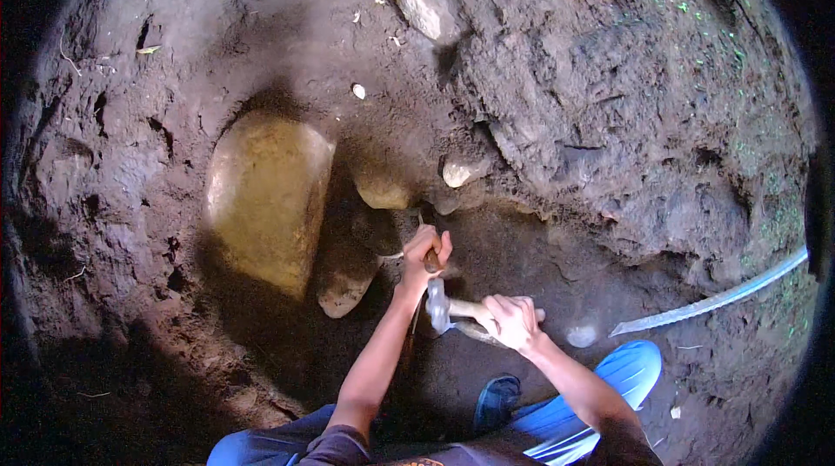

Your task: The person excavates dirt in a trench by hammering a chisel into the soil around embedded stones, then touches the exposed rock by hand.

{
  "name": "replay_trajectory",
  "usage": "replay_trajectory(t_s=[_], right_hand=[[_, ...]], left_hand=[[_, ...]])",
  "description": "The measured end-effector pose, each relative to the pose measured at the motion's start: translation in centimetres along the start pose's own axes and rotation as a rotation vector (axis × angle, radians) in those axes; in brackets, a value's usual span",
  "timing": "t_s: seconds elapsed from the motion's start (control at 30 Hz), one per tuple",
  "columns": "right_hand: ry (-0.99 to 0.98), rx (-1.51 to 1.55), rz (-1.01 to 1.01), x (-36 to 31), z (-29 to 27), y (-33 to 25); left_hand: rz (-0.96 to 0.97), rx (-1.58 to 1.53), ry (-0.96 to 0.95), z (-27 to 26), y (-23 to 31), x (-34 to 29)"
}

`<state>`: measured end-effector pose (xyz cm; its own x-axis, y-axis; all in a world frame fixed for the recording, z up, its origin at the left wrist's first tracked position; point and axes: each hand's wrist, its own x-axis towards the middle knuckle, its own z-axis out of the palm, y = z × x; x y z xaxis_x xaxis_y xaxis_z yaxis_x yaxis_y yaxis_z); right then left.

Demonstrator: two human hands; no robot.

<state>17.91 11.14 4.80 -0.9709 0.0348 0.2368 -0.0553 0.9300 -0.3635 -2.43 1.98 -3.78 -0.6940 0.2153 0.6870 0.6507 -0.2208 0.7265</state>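
My left hand (422,255) is closed round the brown wooden handle of a slim chisel-like tool (432,262). Its thin metal end points away from me at the earth and stones, and the exact tip is hard to make out. My right hand (511,321) grips the pale wooden handle of a hammer (437,306). The hammer's metal head is just below the near end of the tool in my left hand; whether they touch, I cannot tell. A rounded yellowish stone (383,192) sits in the dirt just beyond my left hand.
A big flat yellowish stone (265,205) lies to the left, beside a smaller grey-brown stone (346,288). A whitish stone (461,172) protrudes from the rough earth bank (600,100). At right lies a long pale strip with a jagged edge (713,301), near my bent knee (631,370).
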Motion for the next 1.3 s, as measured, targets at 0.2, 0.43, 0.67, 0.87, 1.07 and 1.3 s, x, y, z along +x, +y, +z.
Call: replay_trajectory(t_s=[0.2, 0.43, 0.67, 0.87, 1.07, 1.3], right_hand=[[0.092, 0.168, -0.127, -0.1, 0.1, -0.6], [0.182, 0.195, -0.384, 0.0, -0.8, 0.7], [0.198, 0.236, -0.366, 0.2, -1.2, -0.6], [0.295, 0.156, -0.324, 0.8, -0.7, -0.9], [0.172, 0.073, -0.146, 0.5, 0.2, -1.1], [0.075, 0.03, -0.152, -0.4, 0.3, -0.1]], left_hand=[[0.02, 0.005, 0.008, -0.2, 1.0, 0.4], [-0.011, 0.029, -0.057, -0.1, 0.2, 0.1], [-0.036, -0.008, -0.039, -0.3, 0.7, -0.3], [-0.005, -0.011, -0.038, -0.1, 0.0, 0.0], [0.001, 0.014, -0.063, -0.1, 0.1, -0.2], [-0.008, -0.052, -0.024, 0.1, 0.0, -0.1]])
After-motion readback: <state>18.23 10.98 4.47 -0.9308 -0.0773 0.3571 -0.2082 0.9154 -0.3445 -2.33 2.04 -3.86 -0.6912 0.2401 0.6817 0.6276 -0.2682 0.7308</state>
